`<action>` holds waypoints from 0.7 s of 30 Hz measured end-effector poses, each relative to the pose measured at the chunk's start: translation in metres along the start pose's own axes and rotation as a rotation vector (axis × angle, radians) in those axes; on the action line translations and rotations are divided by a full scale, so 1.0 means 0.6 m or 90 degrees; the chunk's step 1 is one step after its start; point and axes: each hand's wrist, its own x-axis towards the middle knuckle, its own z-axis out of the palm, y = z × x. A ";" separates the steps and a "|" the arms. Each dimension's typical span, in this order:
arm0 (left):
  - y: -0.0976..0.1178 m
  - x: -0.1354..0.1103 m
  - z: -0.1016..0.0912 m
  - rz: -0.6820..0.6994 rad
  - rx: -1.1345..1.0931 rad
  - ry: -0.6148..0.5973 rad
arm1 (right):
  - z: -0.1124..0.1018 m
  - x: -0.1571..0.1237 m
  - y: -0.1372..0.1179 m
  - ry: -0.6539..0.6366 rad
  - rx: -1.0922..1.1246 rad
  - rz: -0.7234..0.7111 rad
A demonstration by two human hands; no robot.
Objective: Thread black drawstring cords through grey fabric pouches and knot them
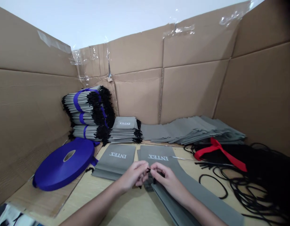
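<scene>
My left hand and my right hand meet over a grey fabric bag printed "INTEX" in white. Both pinch a short black cord end between finger and thumb. The bag runs from under my hands towards the lower right, with its lower part partly hidden by my right hand. A second printed grey bag pile lies just left of my left hand. A long thin metal threading needle lies across the bag's right side, and a black cord appears to run along it.
A tangled black cord bundle tied with a red ribbon lies at right. Behind are flat grey bags, corded bag stacks bound in blue ribbon, and a blue ribbon roll. Cardboard walls surround the light wooden table.
</scene>
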 end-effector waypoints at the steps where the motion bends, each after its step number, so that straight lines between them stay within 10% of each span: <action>1: 0.001 0.000 0.000 0.034 0.069 0.027 | 0.000 0.001 0.001 0.001 0.003 0.001; 12: 0.003 0.001 -0.005 0.163 0.424 0.097 | 0.002 0.005 0.012 0.044 -0.166 -0.011; 21: 0.002 0.033 -0.068 0.155 0.033 0.352 | 0.006 -0.027 -0.025 -0.082 -0.379 -0.073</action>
